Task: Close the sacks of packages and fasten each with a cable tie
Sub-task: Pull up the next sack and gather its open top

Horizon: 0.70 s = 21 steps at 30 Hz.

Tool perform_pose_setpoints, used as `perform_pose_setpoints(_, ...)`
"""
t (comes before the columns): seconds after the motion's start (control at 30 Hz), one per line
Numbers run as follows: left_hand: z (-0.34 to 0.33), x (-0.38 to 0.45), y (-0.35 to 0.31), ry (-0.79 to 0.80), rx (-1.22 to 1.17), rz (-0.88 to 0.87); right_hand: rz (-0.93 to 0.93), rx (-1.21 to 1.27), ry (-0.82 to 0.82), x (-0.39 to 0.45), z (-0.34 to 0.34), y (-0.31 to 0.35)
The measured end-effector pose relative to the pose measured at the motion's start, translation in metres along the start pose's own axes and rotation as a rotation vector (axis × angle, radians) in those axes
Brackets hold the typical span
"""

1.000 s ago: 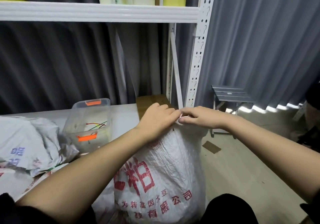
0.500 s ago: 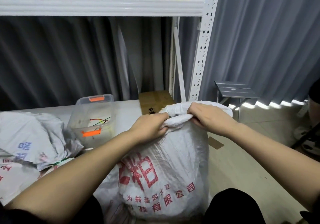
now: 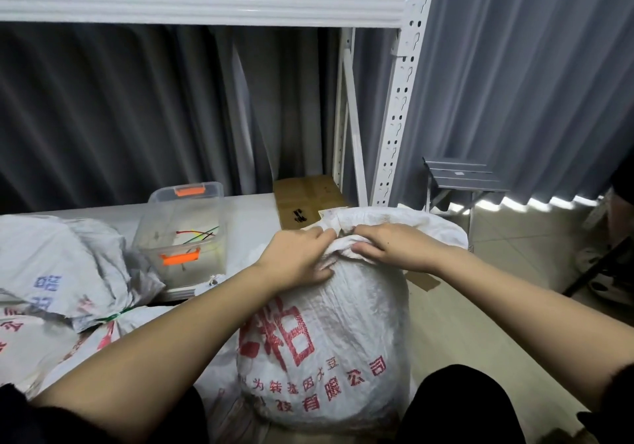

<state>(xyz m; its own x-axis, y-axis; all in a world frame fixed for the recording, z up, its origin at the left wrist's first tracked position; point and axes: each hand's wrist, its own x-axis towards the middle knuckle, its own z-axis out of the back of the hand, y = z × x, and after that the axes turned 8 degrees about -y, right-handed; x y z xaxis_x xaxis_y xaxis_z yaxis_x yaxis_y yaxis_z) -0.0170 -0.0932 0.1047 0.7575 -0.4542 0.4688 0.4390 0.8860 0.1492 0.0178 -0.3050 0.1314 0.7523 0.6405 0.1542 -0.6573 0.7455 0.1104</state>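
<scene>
A full white woven sack (image 3: 343, 333) with red printed characters stands upright between my knees. Its top edge is bunched and folded. My left hand (image 3: 295, 258) grips the gathered fabric on the left side of the mouth. My right hand (image 3: 394, 244) holds the bunched fabric on the right, thumb under the fold. The two hands sit close together on the sack's top. A clear plastic box (image 3: 182, 234) with orange clasps on the white table holds coloured cable ties (image 3: 197, 234). No tie is in either hand.
Other white sacks (image 3: 58, 265) lie at the left, one tied with a green tie (image 3: 116, 315). A white metal shelf upright (image 3: 398, 100) stands behind the sack, a cardboard box (image 3: 305, 200) beside it. A grey folding stool (image 3: 459, 176) is at the right by the curtain.
The sack's mouth fabric has been pulled up and gathered. My hands have shifted from pinching together at one point to gripping the bunched top from both sides.
</scene>
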Motion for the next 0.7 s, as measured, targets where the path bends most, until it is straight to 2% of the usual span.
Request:
perform_pose_setpoints(0.07, -0.002, -0.004, 0.004, 0.007, 0.029, -0.049, 0.003, -0.002, -0.007, -0.001, 0.001, 0.000)
perform_pose_setpoints(0.2, 0.010, 0.010, 0.017, -0.139, 0.158, -0.167, 0.008, -0.013, 0.043, -0.009, 0.012, 0.003)
perform_pose_setpoints(0.27, 0.025, 0.017, 0.012, -0.147, 0.261, -0.231, 0.022, -0.078, 0.059, -0.011, 0.014, 0.003)
perform_pose_setpoints(0.3, 0.030, 0.019, 0.009, -0.099, 0.268, -0.241, 0.046, -0.136, 0.056, -0.011, 0.014, 0.002)
perform_pose_setpoints(0.37, 0.032, 0.018, 0.004, 0.034, 0.175, -0.213, 0.097, -0.286, 0.021, -0.008, 0.012, 0.000)
perform_pose_setpoints(0.43, 0.036, 0.018, 0.002, 0.233, -0.042, -0.053, 0.139, -0.427, -0.078, -0.007, 0.014, -0.002)
perform_pose_setpoints(0.47, 0.036, 0.017, 0.003, 0.271, -0.155, 0.023, 0.152, -0.477, -0.125, -0.008, 0.014, -0.003)
perform_pose_setpoints(0.53, 0.035, 0.014, 0.005, 0.265, -0.302, 0.110, 0.161, -0.539, -0.177, -0.010, 0.012, -0.004)
perform_pose_setpoints(0.7, 0.025, 0.008, 0.000, 0.253, -0.515, 0.163, 0.217, -0.573, -0.349, -0.017, 0.002, -0.011)
